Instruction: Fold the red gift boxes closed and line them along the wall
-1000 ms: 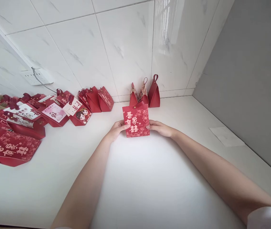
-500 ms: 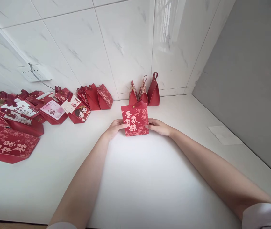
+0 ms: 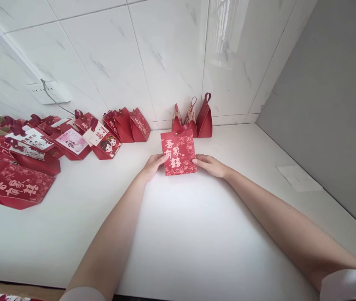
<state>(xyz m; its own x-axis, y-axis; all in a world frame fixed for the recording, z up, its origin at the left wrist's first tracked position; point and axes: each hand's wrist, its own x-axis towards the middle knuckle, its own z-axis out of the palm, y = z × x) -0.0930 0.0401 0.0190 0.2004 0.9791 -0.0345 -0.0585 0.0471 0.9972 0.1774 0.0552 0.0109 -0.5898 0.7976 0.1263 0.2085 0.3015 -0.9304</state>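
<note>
A red gift box (image 3: 180,154) with cream Chinese lettering, pale flower outlines and a dark red ribbon loop on top is held upright in front of me. My left hand (image 3: 153,166) grips its left edge, thumb on the front and the other fingers mostly behind. On the opposite edge, my right hand (image 3: 211,164) is closed the same way. Just beyond it, near the wall, stand a plain red gift box (image 3: 205,119) and two patterned gift boxes (image 3: 190,117), partly covered by the one I hold.
Many red gift boxes crowd the left side, among them a large lettered box (image 3: 16,186) and one with cartoon faces (image 3: 105,142). A wall socket (image 3: 48,93) with a cable sits above them. A white paper patch (image 3: 300,178) lies at right, beside a grey panel (image 3: 328,104).
The view has shifted slightly, and the held box appears a little higher and further right. Both hands keep their hold on it. Red items now show at the bottom left corner.
</note>
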